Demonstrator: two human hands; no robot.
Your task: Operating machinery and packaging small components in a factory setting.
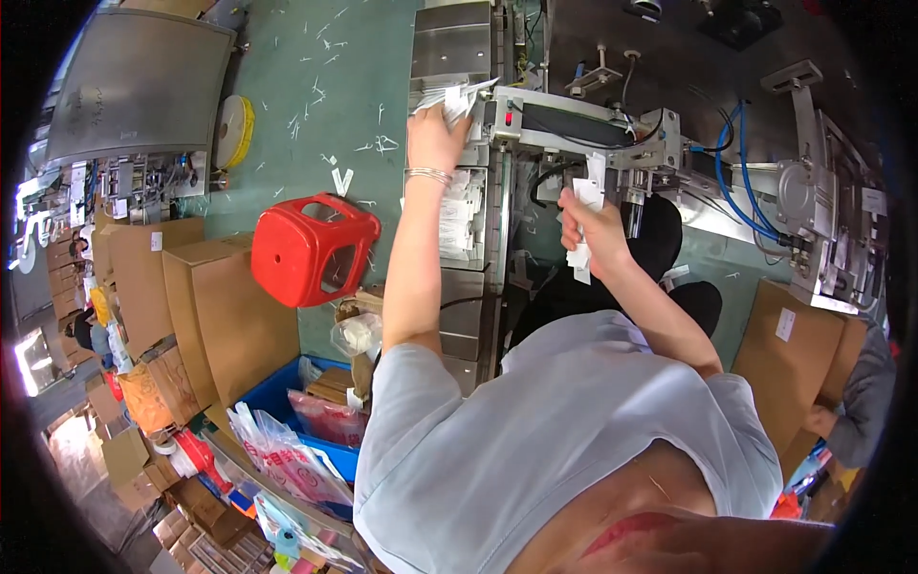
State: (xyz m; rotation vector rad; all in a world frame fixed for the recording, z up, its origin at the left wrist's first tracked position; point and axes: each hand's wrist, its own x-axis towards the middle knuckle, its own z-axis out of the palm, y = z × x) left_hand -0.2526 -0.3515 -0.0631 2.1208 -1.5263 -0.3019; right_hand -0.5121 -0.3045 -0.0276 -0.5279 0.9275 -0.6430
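My left hand reaches far forward, a bracelet on its wrist, and grips a bunch of white paper packets at the top of the metal conveyor tray. My right hand is closer to me and holds a few white packets upright beside the packaging machine. More white packets lie in a section of the conveyor between my two arms.
A red plastic stool stands on the green floor to the left. Cardboard boxes and a blue crate with bags sit lower left. Blue hoses run along the machine at right. Another person's sleeve shows by a box at far right.
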